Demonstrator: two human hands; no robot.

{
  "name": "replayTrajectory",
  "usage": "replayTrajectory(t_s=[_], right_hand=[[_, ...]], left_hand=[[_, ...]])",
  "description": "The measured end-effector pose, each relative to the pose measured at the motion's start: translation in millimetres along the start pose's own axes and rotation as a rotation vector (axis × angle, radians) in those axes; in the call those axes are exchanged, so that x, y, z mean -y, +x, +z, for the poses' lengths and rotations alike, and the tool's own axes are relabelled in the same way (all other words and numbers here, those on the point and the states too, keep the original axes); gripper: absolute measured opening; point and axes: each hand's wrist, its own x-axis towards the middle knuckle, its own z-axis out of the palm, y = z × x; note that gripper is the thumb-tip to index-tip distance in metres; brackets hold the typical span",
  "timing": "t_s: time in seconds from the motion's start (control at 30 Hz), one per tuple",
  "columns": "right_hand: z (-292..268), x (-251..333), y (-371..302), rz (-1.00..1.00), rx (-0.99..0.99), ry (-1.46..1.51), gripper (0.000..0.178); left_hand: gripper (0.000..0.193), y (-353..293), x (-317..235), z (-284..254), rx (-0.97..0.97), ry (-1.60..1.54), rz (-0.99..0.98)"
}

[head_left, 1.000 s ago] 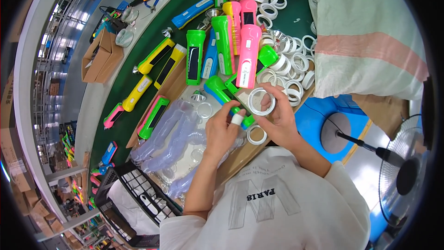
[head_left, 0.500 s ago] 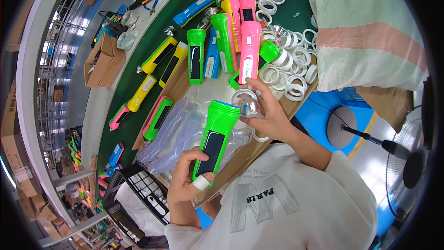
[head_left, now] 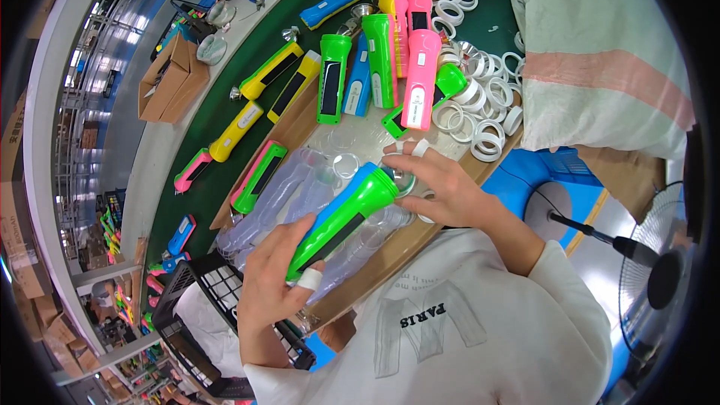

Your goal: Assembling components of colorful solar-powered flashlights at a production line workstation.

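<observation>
Left hand [head_left: 274, 274] grips green torch [head_left: 349, 217] | right hand [head_left: 446, 186] holds shiny cup [head_left: 405, 181] at its top, maybe not in | past right hand: loose rings [head_left: 513, 121]

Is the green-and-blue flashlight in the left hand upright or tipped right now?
Tipped: the flashlight slants across the view, its narrow end in the left hand, its wide end at the right hand.

Sack [head_left: 600, 37] with 1 pink stripe, standing fan [head_left: 663, 285], black crate [head_left: 177, 346], cardboard box [head_left: 182, 91]
</observation>
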Motion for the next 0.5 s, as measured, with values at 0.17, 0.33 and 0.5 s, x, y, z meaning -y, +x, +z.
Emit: replayTrajectory(t_s=[0.17,0.33,0.5], right_hand=[[-25.5,24.8,8.5,0.006,0.262,0.082,0.072],[-11.2,34.9,9.6,-0.346,0.173,0.172,0.061],[8.6,37.5,-3.5,-0.136,-0.181,0.274,0.034]], left_hand=[[0.058,-1.7,26.4,1.1,0.193,-0.311,-0.060],[0.059,-12.6,27.4,30.6,0.378,-1.052,-0.548],[0.055,-3.2,13.5,41.8,0.108,-0.445,0.074]])
